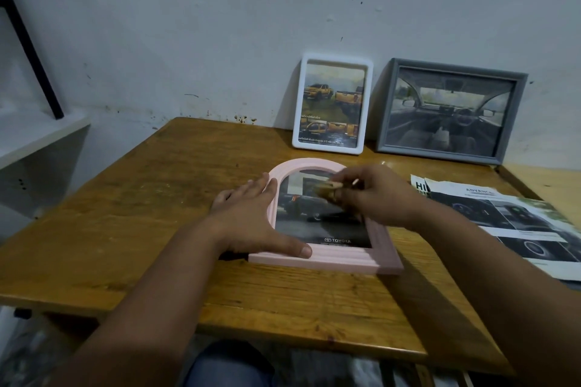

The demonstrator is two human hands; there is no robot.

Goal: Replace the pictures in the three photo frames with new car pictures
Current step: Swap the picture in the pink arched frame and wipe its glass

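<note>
Two frames lean on wall w/ car pics; pink arched frame (327,256) flat on table (132,223), left hand (251,220) pressing it steady, fingers straight, while right hand (374,195) pinches a small blurred object (327,188) over the glass.

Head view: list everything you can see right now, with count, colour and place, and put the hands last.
Pink arched frame: one, pink, flat on the table's middle, holds a dark car picture.
White frame: one, white, upright against the wall, yellow pickup picture.
Grey frame: one, grey, leaning on the wall to the right of the white one, car interior picture.
Brochure pages: a few, printed, flat at the table's right edge.
Table: one, brown wood.
Left hand: flat on the pink frame's left side.
Right hand: above the frame's glass, pinching a small tan thing; what it is cannot be told.
</note>
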